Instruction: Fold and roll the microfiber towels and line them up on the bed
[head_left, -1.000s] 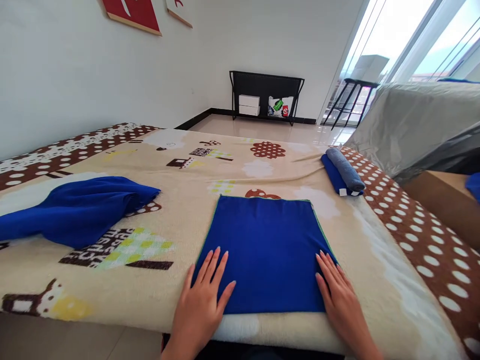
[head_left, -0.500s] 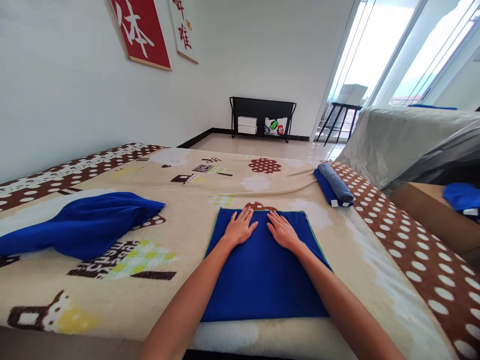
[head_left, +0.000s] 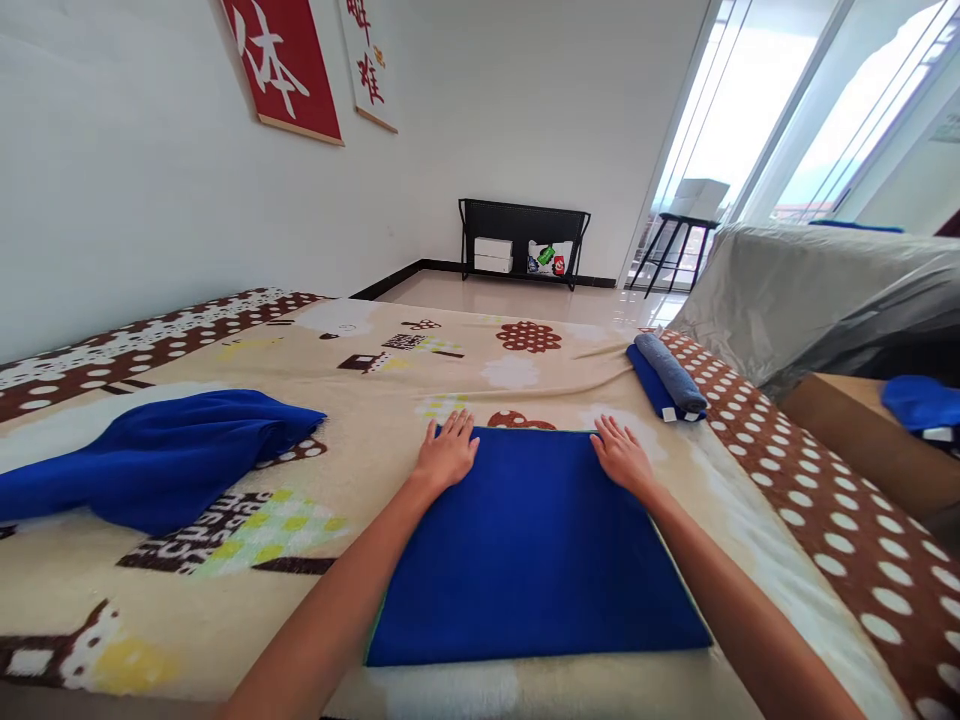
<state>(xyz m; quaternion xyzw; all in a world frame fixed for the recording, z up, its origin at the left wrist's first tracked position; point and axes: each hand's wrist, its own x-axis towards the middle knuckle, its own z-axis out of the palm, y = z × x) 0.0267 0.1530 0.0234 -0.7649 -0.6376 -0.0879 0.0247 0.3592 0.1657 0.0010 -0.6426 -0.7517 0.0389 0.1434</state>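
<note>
A blue cloth with thin green edging lies flat on the patterned blanket in front of me. My left hand rests palm down on its far left corner, fingers stretched out. On the far right corner lies my right hand, also flat with its fingers extended. Both hands cover the corners beneath them, and neither grips the cloth. To the left, a second blue cloth lies loosely crumpled. Rolled or folded blue cloths with white tags sit beyond my right hand.
The beige blanket with brown dotted borders covers the bed. At right stand a cardboard box with a blue item on it and a plastic-covered piece of furniture. A black rack stands against the far wall.
My hands have slid apart, from the middle of the cloth's far edge out to its two far corners. The crumpled cloth and the rolled cloths have stayed in place.
</note>
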